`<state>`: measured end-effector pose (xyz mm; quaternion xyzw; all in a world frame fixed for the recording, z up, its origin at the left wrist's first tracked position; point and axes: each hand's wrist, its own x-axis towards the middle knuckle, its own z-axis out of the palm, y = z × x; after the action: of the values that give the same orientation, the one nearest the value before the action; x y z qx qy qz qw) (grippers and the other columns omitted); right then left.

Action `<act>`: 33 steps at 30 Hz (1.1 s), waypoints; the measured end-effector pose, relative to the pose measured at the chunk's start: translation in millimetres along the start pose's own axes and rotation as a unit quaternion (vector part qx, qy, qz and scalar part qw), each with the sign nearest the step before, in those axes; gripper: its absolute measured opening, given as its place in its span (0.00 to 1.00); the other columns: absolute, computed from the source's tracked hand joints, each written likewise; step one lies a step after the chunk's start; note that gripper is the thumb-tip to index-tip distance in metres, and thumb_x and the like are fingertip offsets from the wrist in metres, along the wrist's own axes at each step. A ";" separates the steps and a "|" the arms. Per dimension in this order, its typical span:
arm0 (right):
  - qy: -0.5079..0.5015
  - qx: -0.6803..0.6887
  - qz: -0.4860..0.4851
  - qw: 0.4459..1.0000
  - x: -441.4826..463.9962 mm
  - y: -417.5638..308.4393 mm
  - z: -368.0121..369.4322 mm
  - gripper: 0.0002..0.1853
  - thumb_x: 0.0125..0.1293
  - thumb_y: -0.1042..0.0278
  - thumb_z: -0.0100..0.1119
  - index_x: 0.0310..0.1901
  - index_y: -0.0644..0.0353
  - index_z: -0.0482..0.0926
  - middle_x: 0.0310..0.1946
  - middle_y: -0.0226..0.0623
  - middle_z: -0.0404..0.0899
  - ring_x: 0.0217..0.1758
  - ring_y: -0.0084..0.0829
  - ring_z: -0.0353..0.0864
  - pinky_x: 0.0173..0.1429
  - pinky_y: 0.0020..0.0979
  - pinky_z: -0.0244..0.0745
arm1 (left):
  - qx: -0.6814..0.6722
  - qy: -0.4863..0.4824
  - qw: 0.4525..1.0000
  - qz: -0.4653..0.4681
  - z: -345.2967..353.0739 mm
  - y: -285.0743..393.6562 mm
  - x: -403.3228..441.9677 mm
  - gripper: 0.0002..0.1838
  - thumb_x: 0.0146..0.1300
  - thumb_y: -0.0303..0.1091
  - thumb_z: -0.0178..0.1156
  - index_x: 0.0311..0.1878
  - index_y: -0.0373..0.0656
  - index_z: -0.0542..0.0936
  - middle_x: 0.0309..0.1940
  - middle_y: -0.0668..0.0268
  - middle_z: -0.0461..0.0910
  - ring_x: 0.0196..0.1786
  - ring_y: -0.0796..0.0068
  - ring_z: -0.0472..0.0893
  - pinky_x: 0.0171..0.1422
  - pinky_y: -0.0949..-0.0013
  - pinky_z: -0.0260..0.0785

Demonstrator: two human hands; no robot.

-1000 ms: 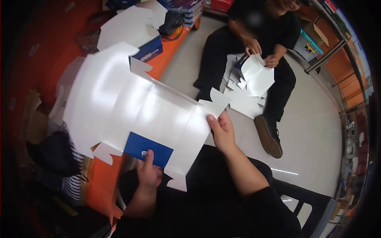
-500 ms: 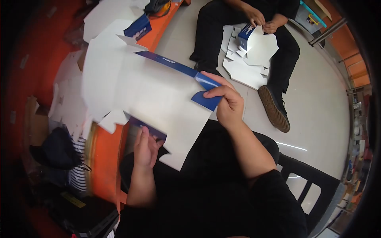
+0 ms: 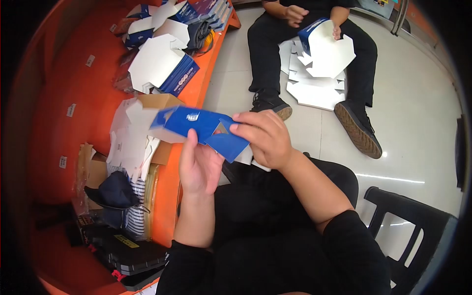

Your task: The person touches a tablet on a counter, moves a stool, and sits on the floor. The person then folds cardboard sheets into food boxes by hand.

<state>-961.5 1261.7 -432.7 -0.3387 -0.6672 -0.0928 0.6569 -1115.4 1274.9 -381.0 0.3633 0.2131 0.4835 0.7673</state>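
A partly folded cardboard box [image 3: 196,127] is between my hands over my lap, its blue printed side turned toward me and its far left end blurred. My left hand [image 3: 200,164] grips it from below, with the thumb against the blue face and the other fingers mostly hidden behind. At the right end, my right hand [image 3: 268,137] pinches the blue flaps, where a small gap shows between the folds. White cardboard shows just beneath the right fingers; I cannot tell whether it belongs to the same box.
Across from me a seated person holds a blue-and-white carton [image 3: 328,49] above flat white cartons [image 3: 314,93] on the floor. On the orange shelf [image 3: 209,69] lie stacked cartons [image 3: 157,64], a dark cap [image 3: 115,189] and a black case [image 3: 130,253]. A black chair [image 3: 408,226] stands at right.
The box has turned from its wide white inside to its blue side, with its panels folded closer together. My view has shifted, showing more of the shelf. The other person's hand has lifted off their carton.
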 end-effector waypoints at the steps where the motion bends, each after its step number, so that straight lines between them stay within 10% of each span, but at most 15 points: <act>1: 0.016 0.009 -0.010 1.000 -1.9 -5.2 0.3 0.18 0.47 0.83 0.55 0.43 0.61 0.77 0.39 0.40 0.75 0.32 0.38 0.74 0.35 0.30 0.69 | -0.005 0.025 1.000 0.014 4.7 -0.3 3.9 0.19 0.68 0.42 0.43 0.57 0.40 0.64 0.50 0.63 0.72 0.50 0.72 0.74 0.55 0.64 0.68; 7: 0.105 -0.040 0.100 0.989 -1.8 -16.0 -6.9 0.22 0.47 0.88 0.53 0.47 0.62 0.77 0.32 0.40 0.67 0.33 0.34 0.71 0.36 0.29 0.70 | 0.092 0.034 0.986 0.136 18.4 -3.3 -1.4 0.14 0.66 0.31 0.48 0.53 0.40 0.68 0.48 0.64 0.74 0.49 0.75 0.74 0.53 0.68 0.67; 15: -0.007 -0.112 -0.055 0.992 -2.2 -30.5 -9.4 0.26 0.45 0.78 0.57 0.51 0.59 0.76 0.30 0.35 0.68 0.30 0.31 0.70 0.31 0.28 0.70 | 0.249 0.014 0.914 0.318 18.8 -20.0 -16.8 0.16 0.64 0.24 0.49 0.55 0.34 0.65 0.50 0.59 0.72 0.52 0.73 0.73 0.57 0.71 0.64; 33: -0.023 -0.017 -0.039 0.999 3.7 -60.7 10.0 0.27 0.40 0.79 0.62 0.48 0.55 0.78 0.36 0.40 0.71 0.37 0.36 0.73 0.38 0.32 0.72 | 0.140 0.024 0.952 0.270 -3.8 3.8 -48.7 0.16 0.68 0.30 0.44 0.56 0.36 0.63 0.51 0.59 0.69 0.55 0.69 0.70 0.61 0.64 0.60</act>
<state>-1004.1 1222.9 -410.9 -0.3257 -0.6929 -0.1223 0.6316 -1141.7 1233.6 -381.7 0.4993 0.1916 0.6464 0.5441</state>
